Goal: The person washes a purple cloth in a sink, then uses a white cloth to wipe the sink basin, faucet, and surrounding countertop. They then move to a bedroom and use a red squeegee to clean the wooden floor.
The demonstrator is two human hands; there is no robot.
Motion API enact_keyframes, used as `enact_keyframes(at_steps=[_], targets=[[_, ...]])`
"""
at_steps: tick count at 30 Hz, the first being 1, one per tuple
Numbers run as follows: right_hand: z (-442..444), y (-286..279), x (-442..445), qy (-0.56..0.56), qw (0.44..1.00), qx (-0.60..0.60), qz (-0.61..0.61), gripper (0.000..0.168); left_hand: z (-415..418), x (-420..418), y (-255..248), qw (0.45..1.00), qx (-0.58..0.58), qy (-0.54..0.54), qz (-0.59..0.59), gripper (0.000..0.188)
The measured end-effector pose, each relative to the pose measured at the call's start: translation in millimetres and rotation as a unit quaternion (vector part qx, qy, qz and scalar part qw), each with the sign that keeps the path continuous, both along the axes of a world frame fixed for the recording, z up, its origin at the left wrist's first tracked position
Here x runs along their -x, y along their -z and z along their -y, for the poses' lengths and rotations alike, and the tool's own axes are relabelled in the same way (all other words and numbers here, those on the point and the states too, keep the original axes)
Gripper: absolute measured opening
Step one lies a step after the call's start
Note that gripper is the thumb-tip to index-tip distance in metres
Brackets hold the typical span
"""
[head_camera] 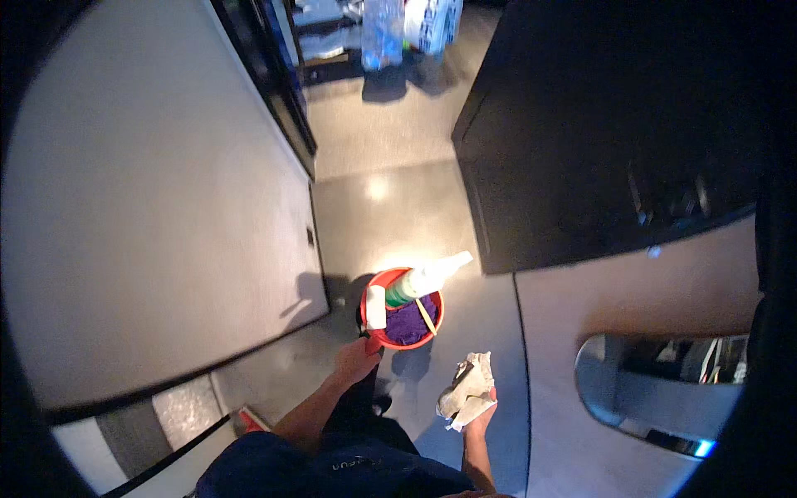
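My left hand (356, 361) grips the side handle of a round red bucket (441, 314), which is in front of my body above the floor. In it a spray bottle (418, 285) with a green lower part and a white upper part leans over the far rim. A white cylindrical item (376, 307) rests at the left, a dark purple cloth (406, 324) fills the bottom, and a thin yellowish stick (426, 316) lies against the rim. My right hand (481, 417) holds a crumpled off-white cloth or paper (468, 393), partly hiding the fingers.
A pale wall or panel (168, 187) borders the left, and a large black cabinet (610, 124) the right. A rounded mirror (666, 392) is at the lower right. Ahead, a clear plastic bottle (381, 37) and bags (429, 25) stand on the grey floor (398, 205).
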State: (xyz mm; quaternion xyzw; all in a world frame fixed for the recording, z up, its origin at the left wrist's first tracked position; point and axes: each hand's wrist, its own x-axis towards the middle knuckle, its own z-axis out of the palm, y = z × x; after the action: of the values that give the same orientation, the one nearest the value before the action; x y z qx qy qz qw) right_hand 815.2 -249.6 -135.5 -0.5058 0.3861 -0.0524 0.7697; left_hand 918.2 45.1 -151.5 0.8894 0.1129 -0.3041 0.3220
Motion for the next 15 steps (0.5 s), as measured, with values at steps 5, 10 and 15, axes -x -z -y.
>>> enact_keyframes(at_steps=[5,10,15], targets=[[-46,-106,-39,0.0,0.988,0.056,0.143,0.043,-41,-19,-25,0.979,0.103,0.096,0.148,0.036],[-100,-176,-67,-0.033,0.982,0.087,0.165,0.04,-73,-42,-79,0.97,0.138,0.06,0.19,0.034],[-112,-214,-87,-0.07,0.97,0.1,0.211,0.036,-95,-73,-173,0.989,0.095,0.103,0.041,0.044]])
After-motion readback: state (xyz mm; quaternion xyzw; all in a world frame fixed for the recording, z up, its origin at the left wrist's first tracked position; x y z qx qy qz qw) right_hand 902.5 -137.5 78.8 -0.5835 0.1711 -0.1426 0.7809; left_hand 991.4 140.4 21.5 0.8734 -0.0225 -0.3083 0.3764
